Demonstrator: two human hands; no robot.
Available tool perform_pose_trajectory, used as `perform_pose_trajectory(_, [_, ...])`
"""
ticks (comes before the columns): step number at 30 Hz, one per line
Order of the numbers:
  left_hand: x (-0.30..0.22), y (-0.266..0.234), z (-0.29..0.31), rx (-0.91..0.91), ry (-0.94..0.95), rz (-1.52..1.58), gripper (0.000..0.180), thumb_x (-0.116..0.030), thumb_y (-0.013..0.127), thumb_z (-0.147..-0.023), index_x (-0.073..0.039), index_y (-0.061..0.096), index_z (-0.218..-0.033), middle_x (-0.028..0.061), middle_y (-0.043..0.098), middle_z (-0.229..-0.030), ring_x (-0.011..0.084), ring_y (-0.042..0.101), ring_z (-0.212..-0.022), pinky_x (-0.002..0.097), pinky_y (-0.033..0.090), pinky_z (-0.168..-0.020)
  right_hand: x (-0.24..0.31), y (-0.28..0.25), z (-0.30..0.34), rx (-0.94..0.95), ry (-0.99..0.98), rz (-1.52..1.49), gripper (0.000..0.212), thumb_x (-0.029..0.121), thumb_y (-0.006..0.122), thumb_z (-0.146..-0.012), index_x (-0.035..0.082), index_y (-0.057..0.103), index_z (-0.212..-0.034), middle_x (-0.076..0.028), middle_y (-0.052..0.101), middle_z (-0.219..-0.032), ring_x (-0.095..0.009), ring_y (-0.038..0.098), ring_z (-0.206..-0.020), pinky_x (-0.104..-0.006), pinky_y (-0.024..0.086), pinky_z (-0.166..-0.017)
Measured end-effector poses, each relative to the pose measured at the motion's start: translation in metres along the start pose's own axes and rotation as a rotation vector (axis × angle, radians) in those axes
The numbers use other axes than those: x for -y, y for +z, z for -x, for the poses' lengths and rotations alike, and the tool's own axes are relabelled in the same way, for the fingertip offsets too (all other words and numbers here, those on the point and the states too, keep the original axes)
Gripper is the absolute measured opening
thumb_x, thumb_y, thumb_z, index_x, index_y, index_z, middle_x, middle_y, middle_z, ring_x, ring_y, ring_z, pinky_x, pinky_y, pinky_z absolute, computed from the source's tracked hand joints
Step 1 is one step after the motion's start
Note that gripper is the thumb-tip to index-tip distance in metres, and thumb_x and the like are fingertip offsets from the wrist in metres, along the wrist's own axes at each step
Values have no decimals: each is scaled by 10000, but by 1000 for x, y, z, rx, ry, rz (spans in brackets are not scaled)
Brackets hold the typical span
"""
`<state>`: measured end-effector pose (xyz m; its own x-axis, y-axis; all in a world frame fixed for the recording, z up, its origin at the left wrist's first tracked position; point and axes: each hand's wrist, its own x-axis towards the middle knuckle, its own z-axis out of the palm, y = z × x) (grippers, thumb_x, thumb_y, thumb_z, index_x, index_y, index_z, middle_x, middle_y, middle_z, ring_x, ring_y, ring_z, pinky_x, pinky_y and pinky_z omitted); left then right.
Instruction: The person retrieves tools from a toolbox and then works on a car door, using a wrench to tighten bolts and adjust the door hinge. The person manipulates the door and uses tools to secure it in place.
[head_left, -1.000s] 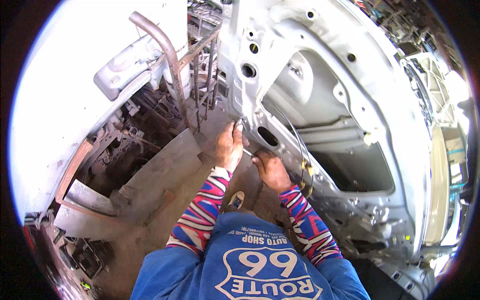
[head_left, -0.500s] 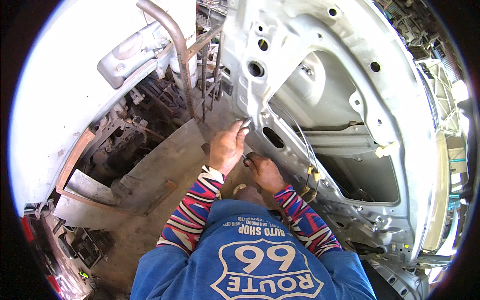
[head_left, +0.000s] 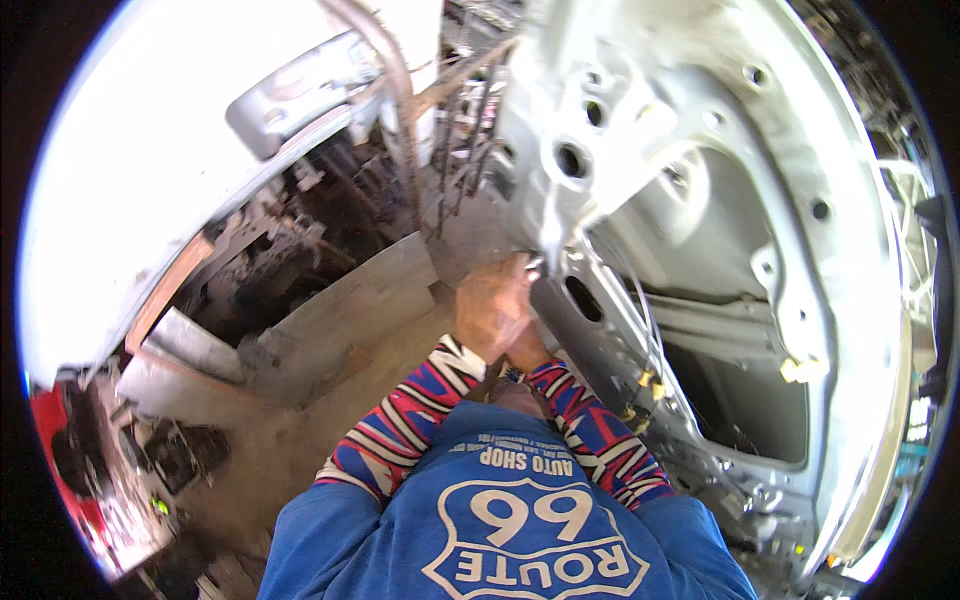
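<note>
A bare grey car door shell [head_left: 790, 240] with holes and a large opening stands to my right. At its near edge my left hand [head_left: 494, 308] is closed and smeared by motion. A small shiny metal bit [head_left: 534, 264] shows at its fingertips, against the door edge; I cannot make out what it is. Just below and partly behind it is my right hand [head_left: 528, 350], its fingers hidden by the left. Thin cables [head_left: 648, 310] with yellow clips [head_left: 652, 384] hang along the door's inner face.
A white body panel [head_left: 180, 130] with a grey mirror-like housing fills the left. A bent brown metal tube [head_left: 398, 90] rises ahead. Beneath lie a flat grey sheet [head_left: 350, 315], dark metal parts [head_left: 270, 255] and a red object [head_left: 65, 460] at the far left.
The view has shifted, so the door and panels sit lower and further right. My right hand has come up to my left; the thin dark piece seen at its fingers is now hidden.
</note>
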<state>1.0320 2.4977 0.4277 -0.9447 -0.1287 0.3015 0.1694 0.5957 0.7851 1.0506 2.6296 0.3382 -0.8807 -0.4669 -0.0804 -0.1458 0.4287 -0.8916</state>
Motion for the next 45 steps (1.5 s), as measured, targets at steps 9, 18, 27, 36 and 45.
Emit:
perform_pose_trajectory(9, [-9,65,21,-237,-269,-160,157,-222,591,-920,-78,654,-930,154,675,-828,353,650,-725,457,525,-671,-24,-71,68,237,148,119,308,186,466,-1055,-19,606,-1239,-223,627,-1243,-332,582,-1106,-430,436,-972])
perform_pose_trajectory(18, [-12,74,-16,-13,-408,308,274,-256,583,-936,11,619,-984,275,661,-898,472,657,-899,558,523,-825,-58,-81,9,280,10,218,403,234,396,-1044,-36,591,-1270,-223,590,-1313,-358,558,-1179,-463,421,-1013])
perform_pose_trajectory(27, [48,109,-61,194,-18,83,199,-242,683,-785,-47,656,-761,216,657,-809,390,660,-817,483,523,-705,42,-112,-38,287,52,38,395,238,417,-1044,-43,601,-1252,-223,621,-1270,-357,587,-1131,-453,441,-989])
perform_pose_trajectory(36, [54,62,-29,45,233,484,171,-184,691,-739,-68,596,-656,156,587,-640,369,552,-600,450,422,-558,123,-129,-56,357,9,-237,390,242,439,-1043,-50,612,-1234,-223,652,-1226,-357,617,-1083,-443,461,-965])
perform_pose_trajectory(45, [64,81,-18,334,-589,1839,416,-232,713,-866,-73,632,-1242,99,671,-1226,235,606,-1164,360,482,-991,164,-39,-96,-119,-440,212,339,239,535,-1032,-49,669,-1149,-232,676,-1152,-371,639,-1047,-455,476,-943])
